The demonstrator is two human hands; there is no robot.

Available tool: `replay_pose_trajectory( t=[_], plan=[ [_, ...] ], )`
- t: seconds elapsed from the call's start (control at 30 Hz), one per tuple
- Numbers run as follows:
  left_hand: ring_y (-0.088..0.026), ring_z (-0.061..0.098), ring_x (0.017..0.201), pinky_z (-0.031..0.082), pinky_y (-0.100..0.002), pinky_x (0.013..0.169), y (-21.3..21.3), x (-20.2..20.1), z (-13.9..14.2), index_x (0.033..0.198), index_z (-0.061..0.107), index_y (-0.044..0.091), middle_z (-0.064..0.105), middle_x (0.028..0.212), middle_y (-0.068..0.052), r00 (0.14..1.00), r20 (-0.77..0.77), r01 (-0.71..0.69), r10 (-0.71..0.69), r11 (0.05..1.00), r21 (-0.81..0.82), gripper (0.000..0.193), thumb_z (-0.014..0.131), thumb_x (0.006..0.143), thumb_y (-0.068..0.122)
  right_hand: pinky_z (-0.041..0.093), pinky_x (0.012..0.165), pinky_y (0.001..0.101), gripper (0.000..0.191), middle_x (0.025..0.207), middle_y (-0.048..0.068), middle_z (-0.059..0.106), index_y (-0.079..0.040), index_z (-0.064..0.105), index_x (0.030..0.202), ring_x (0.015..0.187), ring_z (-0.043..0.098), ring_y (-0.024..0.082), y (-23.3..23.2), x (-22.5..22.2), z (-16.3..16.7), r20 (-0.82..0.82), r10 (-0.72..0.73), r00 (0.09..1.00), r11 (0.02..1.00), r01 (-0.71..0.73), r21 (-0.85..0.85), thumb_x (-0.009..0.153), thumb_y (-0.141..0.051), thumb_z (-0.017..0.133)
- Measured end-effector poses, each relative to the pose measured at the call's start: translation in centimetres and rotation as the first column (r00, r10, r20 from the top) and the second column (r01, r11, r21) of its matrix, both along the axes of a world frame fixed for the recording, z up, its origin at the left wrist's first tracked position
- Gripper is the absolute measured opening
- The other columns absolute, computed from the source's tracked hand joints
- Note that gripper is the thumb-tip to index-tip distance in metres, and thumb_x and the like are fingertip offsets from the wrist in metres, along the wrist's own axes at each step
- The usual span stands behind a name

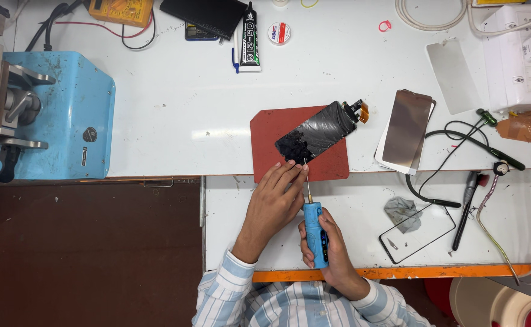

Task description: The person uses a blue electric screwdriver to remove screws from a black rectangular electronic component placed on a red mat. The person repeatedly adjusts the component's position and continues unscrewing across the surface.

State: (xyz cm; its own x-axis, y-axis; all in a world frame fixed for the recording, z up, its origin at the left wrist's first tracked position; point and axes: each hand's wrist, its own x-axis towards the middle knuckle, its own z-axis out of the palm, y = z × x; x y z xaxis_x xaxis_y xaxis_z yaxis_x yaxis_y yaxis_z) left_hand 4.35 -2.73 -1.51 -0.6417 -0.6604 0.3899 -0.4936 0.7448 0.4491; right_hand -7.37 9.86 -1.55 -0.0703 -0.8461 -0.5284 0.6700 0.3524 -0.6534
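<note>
Right hand (332, 245) is wrapped tight around the blue cylindrical handheld power tool (315, 233), fingers clenched on its body, thin metal bit pointing up and away from the person. The bit's tip sits right at the near corner of the cracked black phone screen panel (317, 131), which lies tilted across the dark red rectangular mat (268, 136) on the white tabletop (186, 103), an orange flex connector sticking off its far end. Left hand (274, 203) reaches in beside the bit, fingers (289, 172) stretched forward and resting at the mat's near edge, just touching the panel's shattered corner; they grip nothing. Off to the right, a brownish glossy rectangular screen sheet (406, 127) lies on a white card, well apart from the mat. Nearer the person, a thin black glass frame (419, 233) lies with a crumpled grey cloth (403, 212) on it. Far left, a light blue metal machine housing (59, 115) stands on the tabletop.
</note>
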Motion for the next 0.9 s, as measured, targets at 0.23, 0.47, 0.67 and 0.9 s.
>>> replay_pose_trajectory(
  t=[0.23, 0.47, 0.67, 0.9],
  plan=[
    [-0.025, 0.056, 0.129, 0.042, -0.045, 0.116, 0.0, -0.2, -0.4, 0.144, 0.057, 0.010, 0.065, 0.128, -0.008, 0.999, 0.027, -0.020, 0.021, 1.000, -0.012, 0.058, 0.071, 0.088, 0.011, 0.039, 0.030, 0.0221, 0.033, 0.082, 0.008, 0.054, -0.008, 0.041, 0.108, 0.042, 0.048, 0.009, -0.1, 1.0, -0.7, 0.072, -0.085, 0.994, 0.995, 0.089, -0.053, 0.103, -0.039, 0.034],
    [-0.024, 0.054, 0.128, 0.041, -0.046, 0.117, 0.2, -0.6, -0.7, 0.147, 0.054, 0.017, 0.062, 0.126, -0.006, 0.999, 0.024, -0.034, 0.034, 0.999, -0.014, 0.064, 0.073, 0.085, 0.011, 0.039, 0.029, 0.0216, 0.034, 0.082, 0.007, 0.054, -0.008, 0.041, 0.111, 0.041, 0.048, 0.008, -0.3, 0.7, -1.2, 0.048, -0.084, 0.995, 0.993, 0.088, -0.081, 0.104, -0.039, 0.031],
    [-0.025, 0.053, 0.128, 0.041, -0.047, 0.116, 0.3, -0.6, -0.7, 0.148, 0.052, 0.019, 0.059, 0.124, -0.006, 0.999, 0.029, -0.037, 0.037, 0.999, -0.004, 0.068, 0.074, 0.084, 0.010, 0.039, 0.029, 0.0217, 0.036, 0.082, 0.008, 0.054, -0.008, 0.041, 0.116, 0.041, 0.047, 0.008, -0.5, 1.0, -1.1, 0.046, -0.110, 0.993, 0.991, 0.113, -0.070, 0.103, -0.040, 0.031],
    [-0.026, 0.053, 0.128, 0.042, -0.047, 0.115, 0.2, -0.8, -0.2, 0.147, 0.053, 0.021, 0.060, 0.123, -0.007, 0.999, -0.010, -0.045, 0.045, 0.999, -0.017, 0.065, 0.072, 0.085, 0.009, 0.041, 0.034, 0.0241, 0.050, 0.082, 0.007, 0.052, -0.003, 0.043, 0.133, 0.045, 0.048, 0.009, -0.5, 0.8, -1.3, 0.054, -0.252, 0.966, 0.959, 0.257, -0.118, 0.106, -0.041, 0.030]
  ],
)
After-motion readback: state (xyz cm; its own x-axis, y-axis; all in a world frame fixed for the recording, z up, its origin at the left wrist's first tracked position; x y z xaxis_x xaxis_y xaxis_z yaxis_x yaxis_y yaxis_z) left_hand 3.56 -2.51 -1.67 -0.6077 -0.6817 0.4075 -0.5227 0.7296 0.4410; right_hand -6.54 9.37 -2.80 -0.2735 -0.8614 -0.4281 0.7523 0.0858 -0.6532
